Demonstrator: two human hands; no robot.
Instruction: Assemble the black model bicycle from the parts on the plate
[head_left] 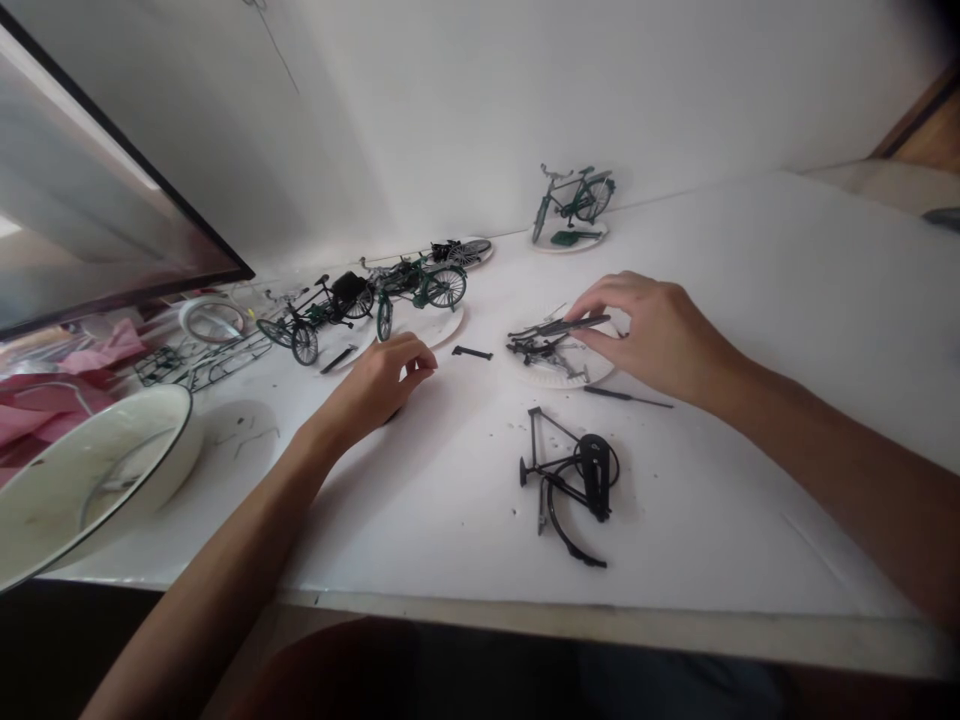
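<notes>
My right hand (pixel 637 325) is over a white plate (pixel 551 383) of small model bicycle parts (pixel 536 350). Its thumb and fingers pinch a thin dark strip-like part (pixel 585 323) at the pile's upper right. My left hand (pixel 394 375) rests on the table with its fingers curled and closed; whether anything is in them is hidden. Something dark shows under its palm. Between the hands lies a short dark bar (pixel 472 352). Closer to me is a black model bicycle frame (pixel 570 468) with a chain cover and a curved mudguard, lying on its side.
A slim dark screwdriver-like tool (pixel 626 397) lies below the plate. Model bicycles (pixel 420 285) stand behind my left hand, another bicycle (pixel 574 195) by the wall. An enamel basin (pixel 161 430) overhangs the front left edge, with flat part frames (pixel 202 360) behind it. A dark-edged screen (pixel 112 170) leans in upper left.
</notes>
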